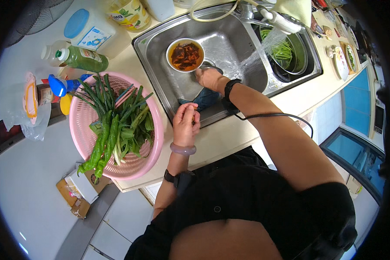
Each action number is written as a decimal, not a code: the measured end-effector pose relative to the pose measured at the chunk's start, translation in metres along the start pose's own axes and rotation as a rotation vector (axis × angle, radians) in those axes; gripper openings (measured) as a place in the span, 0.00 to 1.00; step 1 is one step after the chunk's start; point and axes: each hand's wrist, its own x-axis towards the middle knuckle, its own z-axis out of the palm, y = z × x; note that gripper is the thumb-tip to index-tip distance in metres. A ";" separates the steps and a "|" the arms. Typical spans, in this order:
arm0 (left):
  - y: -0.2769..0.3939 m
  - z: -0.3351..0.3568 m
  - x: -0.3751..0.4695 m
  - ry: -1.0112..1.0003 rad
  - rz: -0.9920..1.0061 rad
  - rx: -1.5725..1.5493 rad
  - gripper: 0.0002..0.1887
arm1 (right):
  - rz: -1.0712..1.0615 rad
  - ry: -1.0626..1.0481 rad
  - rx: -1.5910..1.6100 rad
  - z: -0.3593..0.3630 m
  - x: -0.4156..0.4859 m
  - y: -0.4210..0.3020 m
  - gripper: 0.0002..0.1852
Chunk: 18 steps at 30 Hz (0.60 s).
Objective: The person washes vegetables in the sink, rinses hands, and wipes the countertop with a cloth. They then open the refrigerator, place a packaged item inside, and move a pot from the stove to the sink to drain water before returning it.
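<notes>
In the large basin of a steel double sink (253, 35) sits a white bowl (186, 55) of dark reddish-brown pieces in amber liquid. My right hand (210, 78) reaches in just below the bowl, at a dark rounded thing by the drain; its fingertips are partly hidden, so its grip is unclear. Below it lies a dark blue cloth (206, 99). My left hand (187, 118) is over the sink's front edge, fingers curled around a small brownish piece, mostly hidden. Water sprays from a white faucet head (281, 22) at the divider. Green stalks (282, 52) lie in a steel pot (300, 58) in the small basin.
A pink plastic basket (159, 130) with long green peppers (105, 143) and leafy greens stands left of the sink. Behind it are a green bottle (84, 58) and a large blue-lidded jar (96, 32). Plates (340, 65) stand on the right counter. A black cable (276, 114) crosses my right forearm.
</notes>
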 end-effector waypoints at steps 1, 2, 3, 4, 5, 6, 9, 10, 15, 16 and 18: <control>-0.001 0.001 0.000 0.007 -0.002 -0.001 0.08 | -0.045 0.100 -0.002 -0.008 -0.004 -0.002 0.08; -0.001 0.001 0.000 0.013 -0.005 -0.001 0.08 | -0.078 0.133 -0.016 -0.017 -0.010 -0.002 0.09; -0.002 0.002 0.000 0.017 -0.003 -0.002 0.08 | -0.130 0.253 -0.037 -0.027 -0.015 -0.002 0.11; -0.004 0.001 -0.001 -0.003 -0.001 -0.019 0.08 | -0.224 0.093 -0.185 -0.038 -0.022 -0.002 0.12; -0.006 0.001 -0.001 -0.004 0.011 0.000 0.08 | -0.245 0.097 -0.176 -0.048 -0.027 -0.001 0.12; -0.008 0.000 -0.001 -0.005 0.024 0.016 0.08 | -0.268 0.100 -0.169 -0.057 -0.031 0.000 0.12; -0.016 0.001 -0.006 0.011 0.052 0.051 0.08 | -0.218 0.134 -0.276 -0.081 -0.053 -0.011 0.11; -0.018 0.002 -0.008 0.019 0.063 0.056 0.09 | -0.213 0.126 -0.327 -0.088 -0.063 -0.014 0.10; -0.032 0.023 -0.025 0.067 0.140 0.098 0.08 | -0.233 0.234 -0.301 -0.135 -0.123 -0.039 0.09; -0.036 0.029 -0.031 0.105 0.142 0.109 0.08 | -0.258 0.294 -0.259 -0.144 -0.136 -0.044 0.08; -0.044 0.043 -0.044 0.101 0.164 0.137 0.09 | -0.289 0.277 -0.167 -0.159 -0.174 -0.050 0.07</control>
